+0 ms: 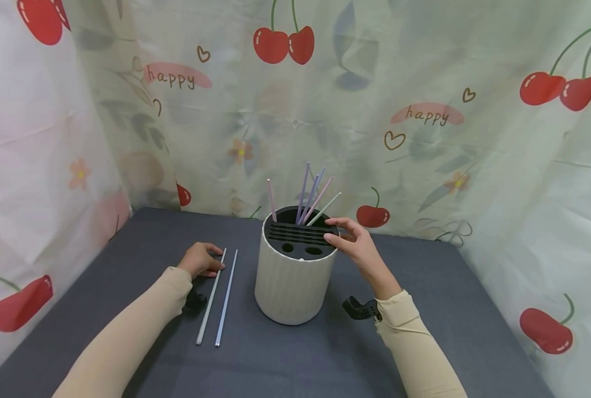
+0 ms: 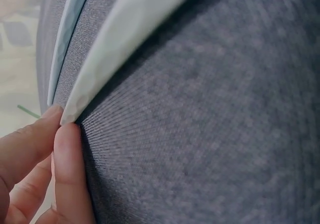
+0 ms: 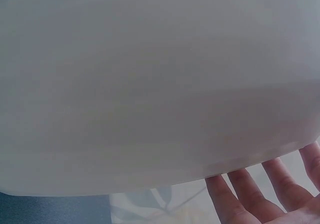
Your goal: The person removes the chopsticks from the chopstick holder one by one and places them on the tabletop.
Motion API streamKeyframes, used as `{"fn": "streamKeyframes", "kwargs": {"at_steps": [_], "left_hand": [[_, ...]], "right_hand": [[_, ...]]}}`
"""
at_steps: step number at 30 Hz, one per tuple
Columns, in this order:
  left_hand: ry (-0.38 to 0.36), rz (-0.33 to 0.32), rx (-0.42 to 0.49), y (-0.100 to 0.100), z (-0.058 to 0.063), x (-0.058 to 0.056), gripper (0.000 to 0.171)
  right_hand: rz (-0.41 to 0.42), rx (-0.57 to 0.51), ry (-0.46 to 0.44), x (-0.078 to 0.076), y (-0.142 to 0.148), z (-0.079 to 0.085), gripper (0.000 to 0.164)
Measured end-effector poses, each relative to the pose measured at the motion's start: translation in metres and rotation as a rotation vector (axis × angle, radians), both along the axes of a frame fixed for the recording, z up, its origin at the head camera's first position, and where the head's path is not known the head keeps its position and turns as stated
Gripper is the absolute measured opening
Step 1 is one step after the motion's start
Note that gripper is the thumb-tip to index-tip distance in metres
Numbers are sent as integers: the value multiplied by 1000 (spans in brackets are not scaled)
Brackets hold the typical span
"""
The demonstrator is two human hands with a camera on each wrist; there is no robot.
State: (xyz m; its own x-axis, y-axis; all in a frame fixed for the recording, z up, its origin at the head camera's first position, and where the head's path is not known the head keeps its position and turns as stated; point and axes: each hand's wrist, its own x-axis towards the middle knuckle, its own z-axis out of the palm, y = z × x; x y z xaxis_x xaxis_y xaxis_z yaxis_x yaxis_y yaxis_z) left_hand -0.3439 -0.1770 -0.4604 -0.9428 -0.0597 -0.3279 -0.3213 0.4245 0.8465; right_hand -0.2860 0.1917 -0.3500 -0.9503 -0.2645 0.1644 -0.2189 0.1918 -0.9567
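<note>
On the dark tabletop my left hand pinches the thin far end of a pale green chopstick; thumb and fingertip meet at its tip in the left wrist view. A light blue chopstick lies beside it, to the right. My right hand grips the right rim of a white ribbed utensil holder, its fingertips over the edge. Several lilac, pink and pale green chopsticks stand leaning in the holder's rear opening. The holder's wall fills most of the right wrist view.
The holder's black top insert has long slots and two round holes in front of the rear opening. A dark grey cloth covers the table. Cherry-printed curtains enclose the back and both sides.
</note>
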Motion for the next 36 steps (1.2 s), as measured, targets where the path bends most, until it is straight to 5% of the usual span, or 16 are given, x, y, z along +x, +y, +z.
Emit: {"fn": "streamKeyframes", "kwargs": {"at_steps": [16, 20, 23, 31, 36], "left_hand": [[12, 2, 20, -1, 3, 2, 44], [27, -21, 60, -4, 14, 0, 45], [95, -68, 135, -2, 39, 0, 48], [421, -174, 380, 33, 144, 22, 48], [560, -304, 364, 56, 172, 39, 43]], "right_hand": [[0, 4, 12, 0, 1, 0, 42], [-1, 6, 13, 0, 1, 0, 42], [0, 14, 16, -1, 1, -1, 42], [2, 14, 20, -1, 1, -1, 41], [3, 14, 19, -1, 1, -1, 41]]}}
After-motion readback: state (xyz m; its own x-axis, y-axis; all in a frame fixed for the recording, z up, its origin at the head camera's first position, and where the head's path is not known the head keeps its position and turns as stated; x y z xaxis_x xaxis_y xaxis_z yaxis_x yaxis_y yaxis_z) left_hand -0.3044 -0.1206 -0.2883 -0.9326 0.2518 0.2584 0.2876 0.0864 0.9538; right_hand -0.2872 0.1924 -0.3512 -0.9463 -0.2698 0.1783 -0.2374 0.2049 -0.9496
